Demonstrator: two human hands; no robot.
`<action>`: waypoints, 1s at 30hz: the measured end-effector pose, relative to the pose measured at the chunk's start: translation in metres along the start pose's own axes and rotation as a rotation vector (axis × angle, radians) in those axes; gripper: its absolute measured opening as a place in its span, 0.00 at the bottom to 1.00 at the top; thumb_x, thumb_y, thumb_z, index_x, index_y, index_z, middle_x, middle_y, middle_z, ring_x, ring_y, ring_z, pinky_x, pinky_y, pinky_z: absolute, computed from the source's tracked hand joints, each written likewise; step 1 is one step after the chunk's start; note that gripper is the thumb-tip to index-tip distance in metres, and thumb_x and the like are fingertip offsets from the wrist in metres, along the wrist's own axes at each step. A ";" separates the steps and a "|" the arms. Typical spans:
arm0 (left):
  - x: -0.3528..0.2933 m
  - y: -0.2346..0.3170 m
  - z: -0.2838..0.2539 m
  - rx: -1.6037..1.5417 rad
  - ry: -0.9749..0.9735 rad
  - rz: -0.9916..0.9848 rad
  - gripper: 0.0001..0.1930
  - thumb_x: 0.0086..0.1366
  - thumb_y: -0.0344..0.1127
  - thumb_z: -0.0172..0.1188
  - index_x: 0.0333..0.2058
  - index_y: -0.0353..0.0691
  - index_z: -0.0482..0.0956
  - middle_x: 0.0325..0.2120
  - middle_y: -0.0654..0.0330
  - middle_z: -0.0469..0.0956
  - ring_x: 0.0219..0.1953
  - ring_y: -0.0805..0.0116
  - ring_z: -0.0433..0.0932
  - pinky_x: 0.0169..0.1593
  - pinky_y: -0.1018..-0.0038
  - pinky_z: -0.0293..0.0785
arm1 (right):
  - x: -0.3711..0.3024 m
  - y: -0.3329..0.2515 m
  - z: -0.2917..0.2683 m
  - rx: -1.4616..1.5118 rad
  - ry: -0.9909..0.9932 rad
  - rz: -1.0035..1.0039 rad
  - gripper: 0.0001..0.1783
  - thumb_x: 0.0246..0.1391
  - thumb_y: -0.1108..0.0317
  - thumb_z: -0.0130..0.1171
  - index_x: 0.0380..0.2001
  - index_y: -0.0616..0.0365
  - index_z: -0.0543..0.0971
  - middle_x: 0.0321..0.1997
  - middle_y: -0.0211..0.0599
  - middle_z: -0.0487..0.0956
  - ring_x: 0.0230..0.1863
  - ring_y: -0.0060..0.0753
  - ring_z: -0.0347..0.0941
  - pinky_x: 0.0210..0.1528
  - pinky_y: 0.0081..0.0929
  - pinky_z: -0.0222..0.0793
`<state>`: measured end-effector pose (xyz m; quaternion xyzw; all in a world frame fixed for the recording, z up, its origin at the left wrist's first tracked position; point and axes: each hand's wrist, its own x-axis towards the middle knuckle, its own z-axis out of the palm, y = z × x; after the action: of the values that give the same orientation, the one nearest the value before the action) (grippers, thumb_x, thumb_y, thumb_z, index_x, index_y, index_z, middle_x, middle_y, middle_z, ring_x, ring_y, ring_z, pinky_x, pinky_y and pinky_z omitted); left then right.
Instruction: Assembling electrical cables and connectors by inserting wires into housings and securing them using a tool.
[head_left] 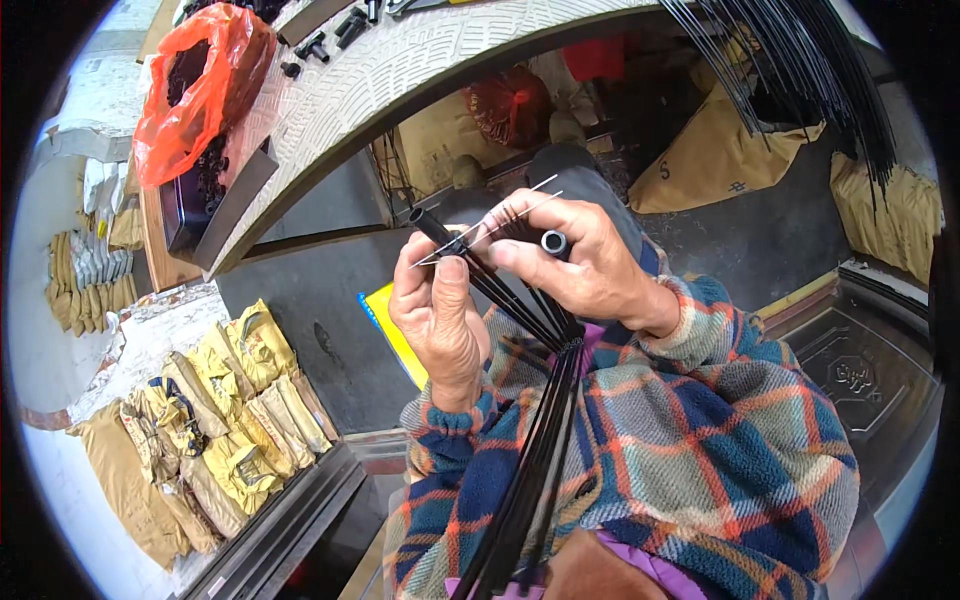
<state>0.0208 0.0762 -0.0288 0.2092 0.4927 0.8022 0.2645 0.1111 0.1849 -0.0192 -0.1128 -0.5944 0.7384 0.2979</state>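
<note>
In front of my chest, my left hand (438, 320) pinches a narrow black tube (430, 222) near its end, thumb against fingertips. A thin pale wire (532, 203) crosses that tube at a slant. My right hand (592, 262) has its thumb and fingers closed round the wire and several thin dark strands. Between thumb and palm, the round open end of a second black tube (555, 243) points up. A bundle of thin black rods (545, 430) runs from between my hands down against my plaid jacket. The fingertips hide where wire and tube meet.
Ahead is a curved pale worktop (400, 75) with small black fittings (312, 47) and an orange-red plastic bag (215, 85). Long black rods (800, 70) overhang its right end. Below lie a brown sack (720, 155) and a red bag (510, 105). Yellow-brown packages (215, 430) lie at left.
</note>
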 end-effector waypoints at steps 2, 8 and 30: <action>0.000 0.001 -0.001 0.004 -0.004 -0.012 0.11 0.61 0.31 0.53 0.40 0.32 0.70 0.35 0.57 0.75 0.37 0.70 0.74 0.45 0.76 0.69 | 0.000 -0.002 0.000 0.014 -0.016 0.032 0.07 0.48 0.75 0.54 0.31 0.68 0.75 0.30 0.35 0.76 0.33 0.22 0.72 0.36 0.18 0.66; -0.004 0.004 0.006 -0.050 0.018 -0.046 0.14 0.59 0.29 0.56 0.42 0.29 0.69 0.35 0.57 0.75 0.37 0.72 0.73 0.45 0.78 0.67 | 0.003 -0.003 -0.002 -0.083 -0.031 -0.020 0.08 0.46 0.72 0.59 0.30 0.67 0.76 0.28 0.33 0.76 0.32 0.19 0.71 0.34 0.18 0.66; -0.006 -0.002 0.034 -0.550 0.033 -0.222 0.12 0.57 0.22 0.54 0.41 0.30 0.74 0.35 0.57 0.77 0.36 0.74 0.75 0.43 0.78 0.71 | 0.101 -0.056 -0.026 -0.217 -0.570 0.313 0.19 0.48 0.62 0.59 0.41 0.62 0.72 0.27 0.30 0.76 0.28 0.13 0.71 0.24 0.06 0.63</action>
<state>0.0463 0.0964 -0.0160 0.0615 0.2809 0.8751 0.3893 0.0614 0.2704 0.0455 -0.0228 -0.7044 0.7093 -0.0108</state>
